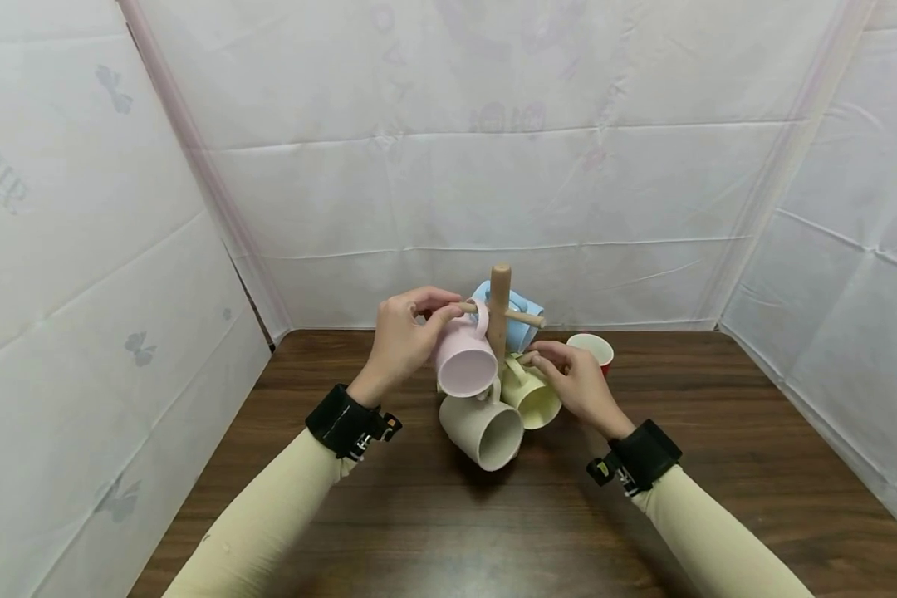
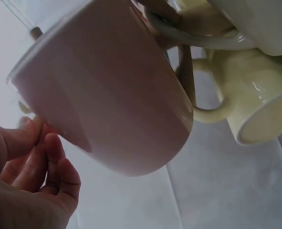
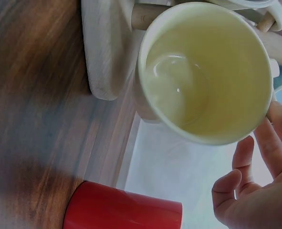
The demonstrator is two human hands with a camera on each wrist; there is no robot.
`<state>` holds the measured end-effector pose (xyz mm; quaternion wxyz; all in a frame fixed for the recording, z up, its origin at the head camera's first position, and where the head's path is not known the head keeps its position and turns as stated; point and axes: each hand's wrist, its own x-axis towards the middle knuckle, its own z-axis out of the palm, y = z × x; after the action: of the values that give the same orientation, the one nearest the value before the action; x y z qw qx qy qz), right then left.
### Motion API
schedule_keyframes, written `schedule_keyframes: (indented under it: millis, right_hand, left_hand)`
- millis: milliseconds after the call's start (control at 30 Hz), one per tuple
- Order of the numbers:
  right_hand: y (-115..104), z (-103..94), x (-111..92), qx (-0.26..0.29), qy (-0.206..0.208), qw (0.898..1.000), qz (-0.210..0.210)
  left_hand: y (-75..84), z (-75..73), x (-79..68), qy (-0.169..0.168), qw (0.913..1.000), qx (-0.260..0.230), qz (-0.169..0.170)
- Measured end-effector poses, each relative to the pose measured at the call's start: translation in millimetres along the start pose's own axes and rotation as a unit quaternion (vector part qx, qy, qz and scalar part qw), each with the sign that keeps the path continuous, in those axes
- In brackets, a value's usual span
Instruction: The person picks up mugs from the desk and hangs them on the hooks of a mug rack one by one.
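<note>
A wooden mug tree (image 1: 500,291) stands on the table with mugs hung on its pegs. My left hand (image 1: 404,336) pinches the end of an upper peg, where a pink mug (image 1: 466,342) hangs by its handle. Lower on the right, my right hand (image 1: 581,389) pinches the tip of a peg beside a yellow mug (image 1: 531,397); in the right wrist view, that mug's rim (image 3: 205,140) partly hides the fingertips. An off-white mug (image 1: 465,422) hangs low at the front, mouth tilted down. Behind the post is a light blue mug (image 1: 522,332).
A red cup (image 3: 126,207) with a white inside stands on the dark wooden table (image 1: 389,515), behind my right hand. White sheeting (image 1: 448,191) encloses the table at the back and both sides. One bare upper peg (image 1: 526,318) sticks out to the right.
</note>
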<state>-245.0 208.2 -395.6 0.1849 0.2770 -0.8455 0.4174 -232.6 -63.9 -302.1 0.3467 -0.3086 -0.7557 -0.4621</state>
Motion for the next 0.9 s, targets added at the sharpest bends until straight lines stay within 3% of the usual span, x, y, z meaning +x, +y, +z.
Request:
schedule_keyframes:
  millis: [433,733,900]
  right_hand:
    - [-19,4.4,-15,0.007,0.019,1.000,0.005]
    - [-28,14.0,-23,0.018,0.034,0.999,0.010]
    - [-30,14.6,-24,0.024,0.044,0.999,0.007]
  left_hand:
    - [-28.7,-4.4,20.5,-0.016,0.9978,0.022,-0.061]
    - [-39.5,-2.2,28.2,-0.026,0.9958,0.022,-0.085]
    - [-41.5,0.1,28.8,-0.023,0.9961,0.022,-0.082]
